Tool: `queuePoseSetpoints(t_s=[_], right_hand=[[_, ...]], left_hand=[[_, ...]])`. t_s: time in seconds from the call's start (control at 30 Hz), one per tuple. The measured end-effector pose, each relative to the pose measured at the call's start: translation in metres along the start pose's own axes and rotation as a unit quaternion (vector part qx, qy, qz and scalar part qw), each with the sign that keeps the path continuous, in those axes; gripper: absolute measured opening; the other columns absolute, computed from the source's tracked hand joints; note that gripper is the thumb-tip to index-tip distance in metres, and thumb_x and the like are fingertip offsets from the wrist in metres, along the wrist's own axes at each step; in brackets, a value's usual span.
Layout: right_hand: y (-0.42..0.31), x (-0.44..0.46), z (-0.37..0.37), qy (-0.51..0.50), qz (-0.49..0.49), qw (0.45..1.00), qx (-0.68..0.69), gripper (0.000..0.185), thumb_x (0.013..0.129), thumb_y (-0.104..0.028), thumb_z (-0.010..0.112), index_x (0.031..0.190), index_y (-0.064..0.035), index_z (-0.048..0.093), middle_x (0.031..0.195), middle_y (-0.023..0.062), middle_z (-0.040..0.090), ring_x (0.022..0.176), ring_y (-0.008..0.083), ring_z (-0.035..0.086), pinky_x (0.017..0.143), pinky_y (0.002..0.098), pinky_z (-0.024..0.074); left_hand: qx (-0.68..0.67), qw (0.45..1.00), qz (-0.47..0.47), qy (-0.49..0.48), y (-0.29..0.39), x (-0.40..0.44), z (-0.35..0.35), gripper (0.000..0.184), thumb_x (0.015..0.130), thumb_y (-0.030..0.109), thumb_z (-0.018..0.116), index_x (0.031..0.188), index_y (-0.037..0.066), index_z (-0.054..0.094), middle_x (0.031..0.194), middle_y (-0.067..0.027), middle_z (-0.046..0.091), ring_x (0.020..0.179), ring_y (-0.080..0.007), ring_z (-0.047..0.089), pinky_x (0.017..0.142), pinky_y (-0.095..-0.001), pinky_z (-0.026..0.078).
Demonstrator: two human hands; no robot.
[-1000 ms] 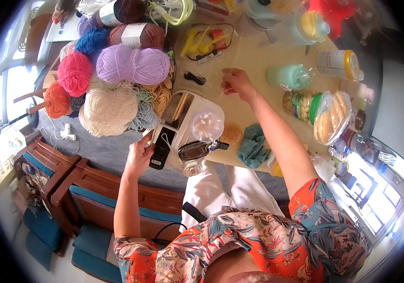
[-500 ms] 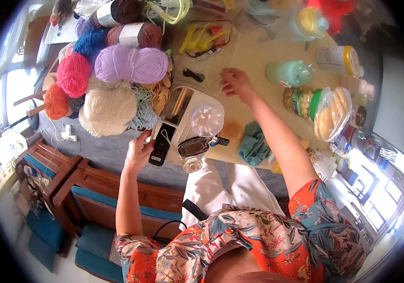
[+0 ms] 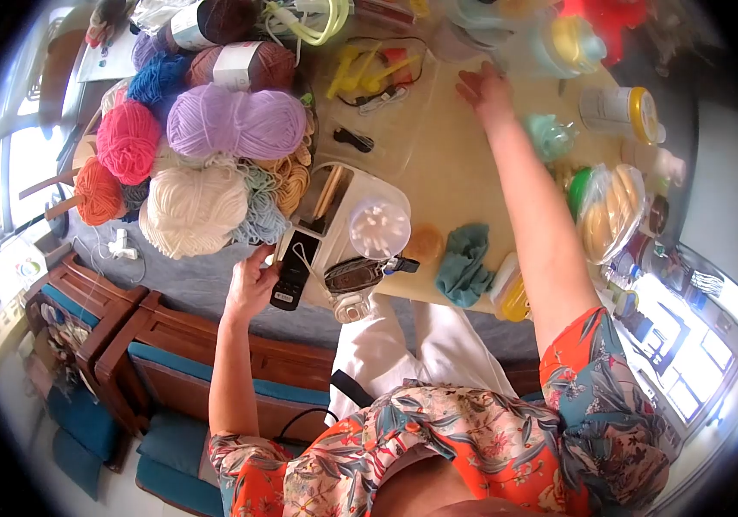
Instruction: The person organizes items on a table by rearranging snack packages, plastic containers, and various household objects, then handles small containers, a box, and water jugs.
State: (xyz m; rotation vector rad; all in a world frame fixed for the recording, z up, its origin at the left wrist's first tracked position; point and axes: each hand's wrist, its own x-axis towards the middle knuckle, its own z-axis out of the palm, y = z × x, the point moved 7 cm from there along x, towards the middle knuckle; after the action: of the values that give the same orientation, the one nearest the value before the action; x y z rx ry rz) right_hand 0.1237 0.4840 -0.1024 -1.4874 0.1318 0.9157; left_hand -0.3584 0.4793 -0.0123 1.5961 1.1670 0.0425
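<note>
My left hand [image 3: 252,284] is at the near left corner of a white desk organizer [image 3: 328,244], its fingers closed on the edge. Right beside those fingers, a black remote control [image 3: 289,274] stands in the organizer. The organizer also holds a clear round tub of cotton swabs [image 3: 379,229] and a dark pouch [image 3: 353,275]. My right hand [image 3: 487,93] reaches far over the table, fingers apart and holding nothing. It is nearest to a clear container [image 3: 470,39] at the back. A pale green bottle [image 3: 550,136] is partly hidden behind my right forearm.
Balls of yarn [image 3: 235,121] are heaped on the left. A clear tray [image 3: 386,129] with yellow tools and cables lies mid-table [image 3: 438,177]. A teal cloth [image 3: 465,265] is near the front edge. A yellow-lidded jar [image 3: 614,114] and bagged bread [image 3: 612,211] stand on the right.
My right hand has moved away from me and to the right, towards the back of the table. My left hand stays at the organizer's corner.
</note>
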Motion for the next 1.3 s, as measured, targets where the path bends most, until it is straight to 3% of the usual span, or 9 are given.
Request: queuePoseSetpoints(t_s=[0.13,0.33,0.53,0.7,0.83,0.9,1.03,1.2,1.3], right_hand=[[-0.002,0.013,-0.003,0.035,-0.032,0.999,0.014,0.031,0.086,-0.021,0.051,0.112,-0.0114,0.038,0.098,0.0117,0.049,0.084,0.0258,0.058,0.066,0.041,0.0505],[0.009,-0.003,-0.009,-0.007,0.005,1.0,-0.002,0.033,0.083,-0.028,0.056,0.106,-0.0074,0.044,0.096,0.0092,0.049,0.082,0.0245,0.058,0.06,0.0378,0.0494],[0.056,-0.077,0.035,-0.137,0.09,0.945,-0.283,0.041,0.082,-0.036,0.057,0.11,-0.0075,0.05,0.097,0.0076,0.057,0.083,0.0187,0.059,0.061,0.0331,0.0492],[0.066,-0.07,0.044,-0.142,0.05,0.95,-0.274,0.038,0.083,-0.036,0.055,0.107,-0.0062,0.054,0.094,0.0046,0.059,0.076,0.0161,0.059,0.06,0.0301,0.0478],[0.061,-0.077,0.03,-0.079,0.067,0.982,-0.155,0.03,0.083,-0.027,0.055,0.101,-0.0033,0.058,0.088,0.0074,0.061,0.068,0.0173,0.059,0.056,0.0324,0.0484],[0.071,-0.053,-0.003,-0.069,-0.042,0.932,-0.353,0.031,0.083,-0.026,0.054,0.104,-0.0036,0.056,0.093,0.0088,0.061,0.075,0.0209,0.059,0.062,0.0363,0.0482],[0.061,-0.072,-0.008,-0.073,-0.332,0.73,-0.593,0.035,0.084,-0.025,0.049,0.113,-0.0056,0.052,0.111,0.0103,0.056,0.099,0.0256,0.053,0.082,0.0441,0.0416],[0.077,-0.08,-0.012,-0.074,-0.324,0.623,-0.708,0.042,0.086,-0.023,0.043,0.126,-0.0103,0.04,0.135,0.0065,0.034,0.127,0.0228,0.026,0.101,0.0438,0.0219],[0.088,-0.08,-0.018,-0.066,-0.345,0.573,-0.74,0.047,0.087,-0.024,0.041,0.131,-0.0124,0.032,0.142,0.0037,0.023,0.132,0.0209,0.015,0.104,0.0435,0.0153]], left_hand=[[-0.041,0.998,-0.043,-0.009,-0.014,-0.001,0.003,0.025,0.079,0.004,0.052,0.103,0.002,0.056,0.065,-0.0198,0.055,0.055,-0.0141,0.044,0.056,-0.0285,0.044],[-0.036,0.998,-0.052,-0.019,-0.004,-0.002,0.001,0.023,0.079,0.004,0.052,0.102,0.001,0.055,0.062,-0.0168,0.053,0.055,-0.0113,0.042,0.053,-0.027,0.043],[-0.037,0.996,-0.082,-0.029,0.004,-0.003,0.0,0.023,0.08,0.002,0.051,0.102,-0.001,0.054,0.061,-0.0127,0.052,0.056,-0.0081,0.042,0.052,-0.0254,0.041],[-0.051,0.993,-0.098,-0.037,-0.002,-0.004,0.002,0.023,0.081,0.003,0.053,0.103,-0.001,0.053,0.062,-0.0078,0.054,0.058,-0.0048,0.042,0.052,-0.0228,0.04],[-0.238,0.965,-0.102,-0.032,-0.028,-0.006,0.01,0.027,0.083,0.011,0.058,0.107,-0.001,0.053,0.073,-0.0044,0.061,0.065,-0.0051,0.048,0.057,-0.0219,0.043],[-0.337,0.932,-0.128,-0.032,-0.028,-0.009,0.012,0.032,0.084,0.015,0.06,0.111,-0.001,0.053,0.079,-0.004,0.063,0.069,-0.0062,0.052,0.06,-0.022,0.045],[-0.305,0.938,-0.165,0.006,-0.025,-0.023,0.003,0.035,0.084,0.018,0.06,0.113,-0.001,0.054,0.083,-0.0049,0.064,0.073,-0.0107,0.058,0.062,-0.0239,0.047],[-0.009,0.97,-0.239,-0.042,-0.002,-0.061,-0.031,0.025,0.083,0.013,0.058,0.103,-0.002,0.06,0.081,-0.0071,0.064,0.067,-0.0133,0.06,0.059,-0.0257,0.048],[0.064,0.984,-0.129,-0.104,0.069,-0.059,-0.033,0.022,0.078,0.006,0.058,0.098,-0.003,0.061,0.078,-0.0108,0.062,0.062,-0.0169,0.061,0.055,-0.0256,0.047]])
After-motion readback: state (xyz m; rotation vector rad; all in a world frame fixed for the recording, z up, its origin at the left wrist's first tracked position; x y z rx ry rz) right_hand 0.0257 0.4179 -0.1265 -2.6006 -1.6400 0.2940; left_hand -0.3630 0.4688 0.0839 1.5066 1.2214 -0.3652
